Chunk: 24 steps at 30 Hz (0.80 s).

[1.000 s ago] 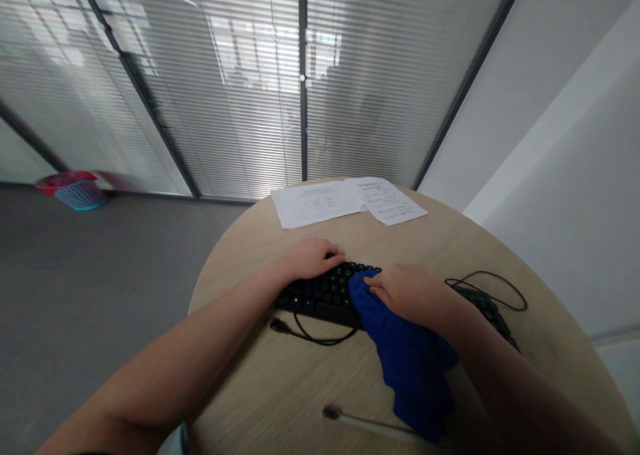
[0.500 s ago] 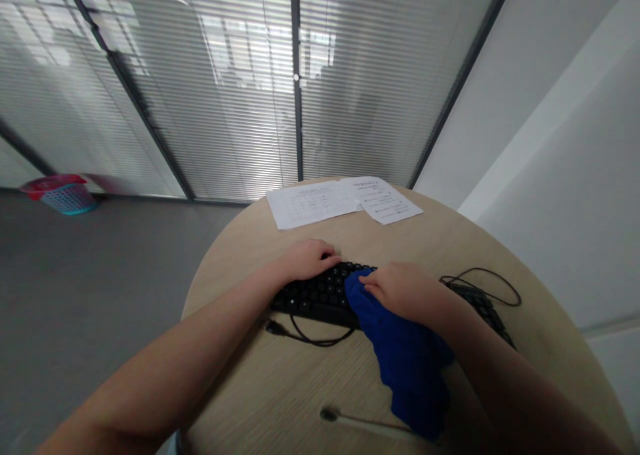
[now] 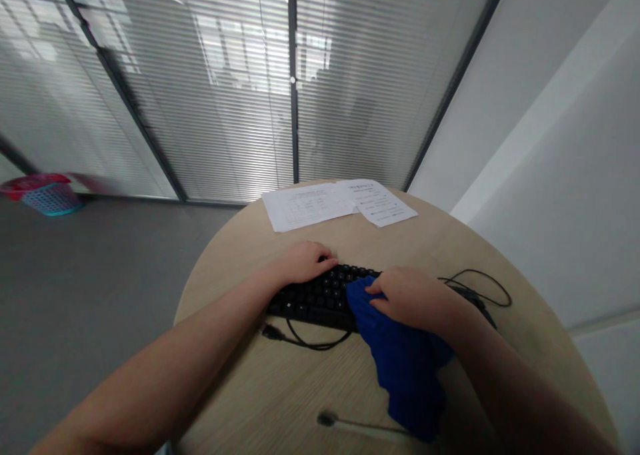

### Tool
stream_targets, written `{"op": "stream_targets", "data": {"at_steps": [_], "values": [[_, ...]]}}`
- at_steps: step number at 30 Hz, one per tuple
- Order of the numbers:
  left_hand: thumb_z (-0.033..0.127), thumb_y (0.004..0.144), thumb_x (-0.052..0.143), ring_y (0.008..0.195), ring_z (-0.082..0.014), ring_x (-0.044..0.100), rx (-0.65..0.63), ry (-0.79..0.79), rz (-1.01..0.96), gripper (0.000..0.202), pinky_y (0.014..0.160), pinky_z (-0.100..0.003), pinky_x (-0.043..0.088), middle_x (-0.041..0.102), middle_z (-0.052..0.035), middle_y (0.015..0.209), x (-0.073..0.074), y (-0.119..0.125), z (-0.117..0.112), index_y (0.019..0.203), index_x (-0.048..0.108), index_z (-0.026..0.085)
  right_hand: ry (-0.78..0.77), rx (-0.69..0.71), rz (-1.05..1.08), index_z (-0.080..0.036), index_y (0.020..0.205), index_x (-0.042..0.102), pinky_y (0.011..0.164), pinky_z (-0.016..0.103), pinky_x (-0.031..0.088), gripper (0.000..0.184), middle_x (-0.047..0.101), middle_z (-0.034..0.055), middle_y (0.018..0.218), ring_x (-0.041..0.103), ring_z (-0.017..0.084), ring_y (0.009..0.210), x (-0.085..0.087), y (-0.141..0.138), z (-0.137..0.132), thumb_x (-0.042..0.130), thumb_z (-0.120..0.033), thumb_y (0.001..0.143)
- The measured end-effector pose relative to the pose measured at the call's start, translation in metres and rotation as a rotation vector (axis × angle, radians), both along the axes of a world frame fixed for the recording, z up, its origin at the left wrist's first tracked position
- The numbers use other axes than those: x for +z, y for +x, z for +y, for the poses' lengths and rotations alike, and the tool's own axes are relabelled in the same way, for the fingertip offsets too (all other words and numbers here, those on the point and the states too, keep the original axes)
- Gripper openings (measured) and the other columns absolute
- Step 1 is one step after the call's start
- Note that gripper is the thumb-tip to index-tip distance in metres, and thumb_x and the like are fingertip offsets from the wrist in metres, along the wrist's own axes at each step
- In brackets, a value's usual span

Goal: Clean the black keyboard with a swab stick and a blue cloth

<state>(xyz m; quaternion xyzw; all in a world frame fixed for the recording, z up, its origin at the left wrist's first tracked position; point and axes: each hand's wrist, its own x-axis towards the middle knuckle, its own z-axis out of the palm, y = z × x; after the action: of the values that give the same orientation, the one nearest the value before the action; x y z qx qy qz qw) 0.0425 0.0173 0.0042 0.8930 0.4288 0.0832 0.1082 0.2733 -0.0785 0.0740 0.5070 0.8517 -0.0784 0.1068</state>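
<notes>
A black keyboard (image 3: 320, 296) lies across the middle of a round wooden table (image 3: 280, 381). My left hand (image 3: 304, 261) rests on the keyboard's far left edge, its fingers curled over the rim. A blue cloth (image 3: 395, 348) covers the keyboard's middle and hangs toward me. My right hand (image 3: 410, 295) presses down on the cloth with its fingers closed on the fabric.
Two printed paper sheets (image 3: 335, 203) lie at the table's far edge. The keyboard's black cable (image 3: 307, 338) loops in front, another loop (image 3: 480, 285) to the right. A thin rod-like thing (image 3: 360, 425) lies near me. A pink and blue basket (image 3: 37, 192) stands on the floor by the glass partition.
My right hand and the blue cloth have slid slightly over the keys. My view has drifted a little to the right; my left hand stays in place.
</notes>
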Motion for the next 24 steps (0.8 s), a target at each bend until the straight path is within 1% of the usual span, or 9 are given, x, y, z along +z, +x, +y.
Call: {"op": "stream_targets", "data": {"at_steps": [4, 8, 10, 12, 14, 16, 19, 21, 24], "values": [[0.054, 0.097, 0.042, 0.085, -0.0234, 0.066, -0.002, -0.007, -0.013, 0.046, 0.072, -0.033, 0.046, 0.075, -0.008, 0.095, -0.001, 0.0, 0.001, 0.095, 0.076, 0.022, 0.011, -0.041, -0.023, -0.024, 0.086, 0.08, 0.072, 0.033, 0.048, 0.023, 0.078, 0.0082, 0.088, 0.072, 0.025, 0.083, 0.004, 0.003, -0.003, 0.057, -0.03, 0.086], [0.052, 0.097, 0.044, 0.085, -0.0234, 0.066, -0.009, 0.006, -0.038, 0.043, 0.074, -0.034, 0.047, 0.075, -0.008, 0.095, -0.003, -0.001, 0.002, 0.095, 0.076, 0.023, -0.035, -0.108, -0.064, -0.024, 0.077, 0.079, 0.06, 0.03, 0.042, 0.02, 0.076, 0.0064, 0.077, 0.07, 0.023, 0.072, 0.016, 0.013, -0.009, 0.059, -0.025, 0.08], [0.05, 0.097, 0.045, 0.086, -0.0245, 0.066, -0.029, 0.037, -0.055, 0.041, 0.076, -0.035, 0.048, 0.074, -0.0089, 0.096, -0.002, -0.002, 0.001, 0.097, 0.075, 0.022, -0.077, -0.138, -0.077, -0.024, 0.073, 0.079, 0.055, 0.029, 0.038, 0.018, 0.075, 0.0052, 0.072, 0.068, 0.021, 0.066, 0.021, 0.022, -0.014, 0.062, -0.022, 0.076], [0.046, 0.097, 0.048, 0.09, -0.025, 0.066, -0.076, 0.07, -0.074, 0.036, 0.081, -0.037, 0.048, 0.073, -0.0093, 0.1, 0.001, -0.001, -0.002, 0.103, 0.074, 0.021, -0.098, -0.162, -0.084, -0.025, 0.072, 0.079, 0.056, 0.028, 0.039, 0.016, 0.074, 0.0046, 0.07, 0.067, 0.021, 0.064, 0.022, 0.031, -0.018, 0.064, -0.021, 0.074], [0.039, 0.096, 0.051, 0.097, -0.0242, 0.065, -0.16, 0.09, -0.101, 0.03, 0.088, -0.037, 0.048, 0.071, -0.0083, 0.106, 0.004, 0.001, -0.006, 0.111, 0.072, 0.023, -0.062, -0.177, -0.052, -0.026, 0.081, 0.08, 0.062, 0.03, 0.043, 0.017, 0.076, 0.0047, 0.078, 0.069, 0.022, 0.071, 0.018, 0.037, -0.021, 0.064, -0.022, 0.077], [0.031, 0.095, 0.053, 0.104, -0.0232, 0.063, -0.27, 0.086, -0.132, 0.027, 0.095, -0.037, 0.046, 0.07, -0.0065, 0.113, 0.007, 0.005, -0.01, 0.115, 0.07, 0.025, 0.039, -0.17, 0.029, -0.026, 0.095, 0.079, 0.073, 0.032, 0.047, 0.022, 0.076, 0.0059, 0.09, 0.069, 0.023, 0.083, 0.01, 0.038, -0.021, 0.06, -0.026, 0.085], [0.022, 0.093, 0.054, 0.11, -0.023, 0.062, -0.389, 0.066, -0.154, 0.03, 0.101, -0.038, 0.045, 0.068, -0.0058, 0.12, 0.007, 0.01, -0.015, 0.117, 0.071, 0.027, 0.177, -0.08, 0.177, -0.023, 0.11, 0.076, 0.087, 0.036, 0.047, 0.028, 0.073, 0.0084, 0.102, 0.066, 0.024, 0.097, -0.005, 0.035, -0.019, 0.053, -0.03, 0.095], [0.02, 0.093, 0.054, 0.113, -0.0235, 0.062, -0.406, 0.062, -0.152, 0.032, 0.103, -0.04, 0.045, 0.067, -0.0063, 0.124, 0.007, 0.012, -0.017, 0.118, 0.072, 0.027, 0.174, 0.001, 0.246, -0.022, 0.114, 0.074, 0.091, 0.036, 0.046, 0.028, 0.071, 0.009, 0.106, 0.064, 0.024, 0.1, -0.014, 0.033, -0.017, 0.058, -0.031, 0.094], [0.021, 0.094, 0.053, 0.119, -0.0247, 0.06, -0.39, 0.055, -0.134, 0.033, 0.107, -0.043, 0.044, 0.064, -0.0063, 0.131, 0.007, 0.011, -0.018, 0.121, 0.071, 0.029, 0.1, 0.081, 0.306, -0.023, 0.116, 0.074, 0.091, 0.035, 0.046, 0.029, 0.07, 0.0089, 0.109, 0.063, 0.023, 0.1, -0.024, 0.034, -0.014, 0.067, -0.028, 0.088]]}}
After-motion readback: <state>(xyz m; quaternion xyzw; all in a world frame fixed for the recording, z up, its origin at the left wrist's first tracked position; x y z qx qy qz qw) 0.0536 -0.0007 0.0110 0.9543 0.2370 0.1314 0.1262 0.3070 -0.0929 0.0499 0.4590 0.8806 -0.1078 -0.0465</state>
